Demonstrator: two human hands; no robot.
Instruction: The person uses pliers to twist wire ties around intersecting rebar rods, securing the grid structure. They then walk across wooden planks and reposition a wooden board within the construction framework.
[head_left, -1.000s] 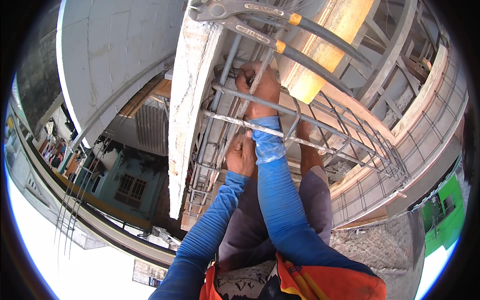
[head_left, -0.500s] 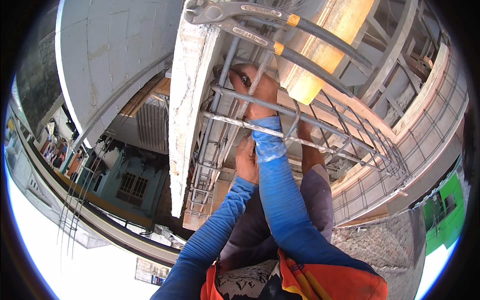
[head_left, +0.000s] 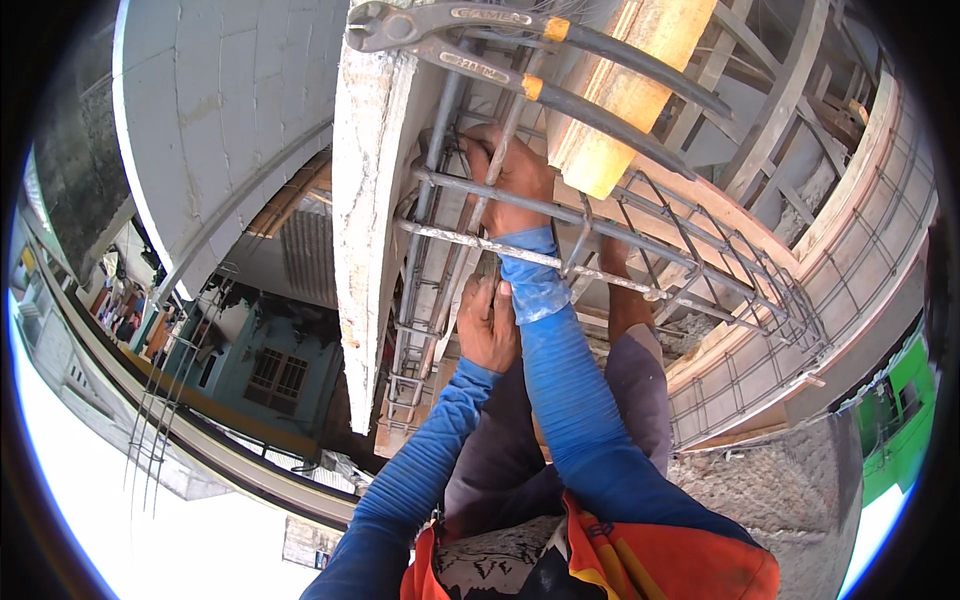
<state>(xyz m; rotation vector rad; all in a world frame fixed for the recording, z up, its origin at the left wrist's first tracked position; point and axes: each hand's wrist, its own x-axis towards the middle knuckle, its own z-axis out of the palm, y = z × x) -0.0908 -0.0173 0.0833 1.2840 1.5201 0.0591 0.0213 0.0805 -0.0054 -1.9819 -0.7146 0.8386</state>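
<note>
While grey panelled surface [head_left: 225,120] curves at 10 o'clock, pale-spattered board [head_left: 372,215] stands at 11. Rebar cage [head_left: 450,237] spreads from 11 to 3 o'clock. Left hand [head_left: 488,330] near centre, fingers curled; cannot tell whether anything in grip. Right hand [head_left: 515,180] at 12 o'clock, in among cage bars, fingers bent, hold hidden, cannot tell. Black-handled cutter [head_left: 532,88] at 12 to 1 o'clock, yellow timber [head_left: 597,162] at 1.

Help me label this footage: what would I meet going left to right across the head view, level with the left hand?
Barred window → rough whitish board → left hand → blue right sleeve → right knee → green wall.
</note>
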